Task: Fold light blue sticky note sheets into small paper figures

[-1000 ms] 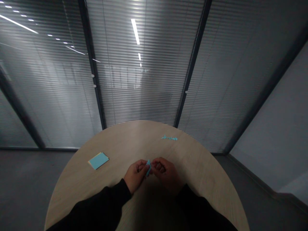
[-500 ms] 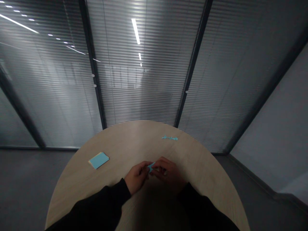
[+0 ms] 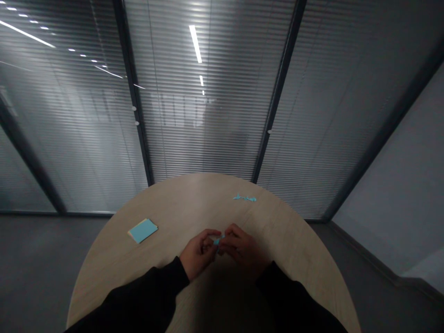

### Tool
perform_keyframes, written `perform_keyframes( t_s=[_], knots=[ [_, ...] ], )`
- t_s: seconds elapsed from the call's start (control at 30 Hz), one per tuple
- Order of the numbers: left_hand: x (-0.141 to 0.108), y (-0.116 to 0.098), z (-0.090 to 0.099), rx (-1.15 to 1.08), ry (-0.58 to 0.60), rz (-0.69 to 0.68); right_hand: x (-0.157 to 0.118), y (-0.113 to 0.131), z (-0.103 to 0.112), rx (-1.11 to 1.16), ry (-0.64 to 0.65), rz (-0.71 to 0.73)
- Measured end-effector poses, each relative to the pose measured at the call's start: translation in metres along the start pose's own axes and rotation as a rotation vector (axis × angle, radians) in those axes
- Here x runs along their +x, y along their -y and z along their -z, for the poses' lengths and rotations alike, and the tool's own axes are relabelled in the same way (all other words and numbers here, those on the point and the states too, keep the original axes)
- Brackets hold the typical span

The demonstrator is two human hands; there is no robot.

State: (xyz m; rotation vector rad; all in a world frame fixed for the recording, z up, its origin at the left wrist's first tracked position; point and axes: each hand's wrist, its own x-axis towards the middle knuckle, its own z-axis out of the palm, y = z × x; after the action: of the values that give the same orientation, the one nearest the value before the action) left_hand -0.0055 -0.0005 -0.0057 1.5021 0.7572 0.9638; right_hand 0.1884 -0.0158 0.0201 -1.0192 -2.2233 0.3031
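Both of my hands meet over the near middle of a round wooden table [image 3: 194, 203]. Between them is a small piece of light blue paper [image 3: 216, 242], mostly covered by fingers. My left hand [image 3: 198, 253] pinches its left side with thumb and fingers. My right hand [image 3: 241, 247] has its bent fingers closed on the right side of the same piece. How the paper is folded is too small to make out. Beyond my right hand, several small light blue paper pieces [image 3: 244, 198] lie in a short row.
A small stack of paper sheets [image 3: 143, 231], light blue on top with a yellowish edge below, lies on the table's left. Behind the table stands a glass partition with blinds [image 3: 208, 138] and dark frames. A pale wall [image 3: 409, 199] rises at the right.
My fingers have shifted slightly around the blue paper, and less of it shows now. My left index finger has lifted a little. The stack and the row of pieces stay put.
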Motion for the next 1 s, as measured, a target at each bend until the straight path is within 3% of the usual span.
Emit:
perform_keyframes(
  t_s=[0.27, 0.43, 0.63, 1.0],
  knots=[
    [-0.002, 0.003, -0.002, -0.031, 0.025, -0.024, 0.001, 0.001, -0.006, -0.008, -0.008, -0.043],
    [0.000, 0.008, -0.002, -0.062, 0.020, -0.026, 0.000, -0.002, -0.009, 0.207, -0.062, -0.070],
    [0.000, 0.008, -0.001, -0.038, 0.018, -0.028, 0.000, 0.002, -0.013, 0.411, -0.094, -0.298],
    [-0.001, 0.004, -0.002, -0.026, 0.012, -0.023, 0.001, -0.001, -0.017, 0.616, -0.155, -0.389]
  ],
)
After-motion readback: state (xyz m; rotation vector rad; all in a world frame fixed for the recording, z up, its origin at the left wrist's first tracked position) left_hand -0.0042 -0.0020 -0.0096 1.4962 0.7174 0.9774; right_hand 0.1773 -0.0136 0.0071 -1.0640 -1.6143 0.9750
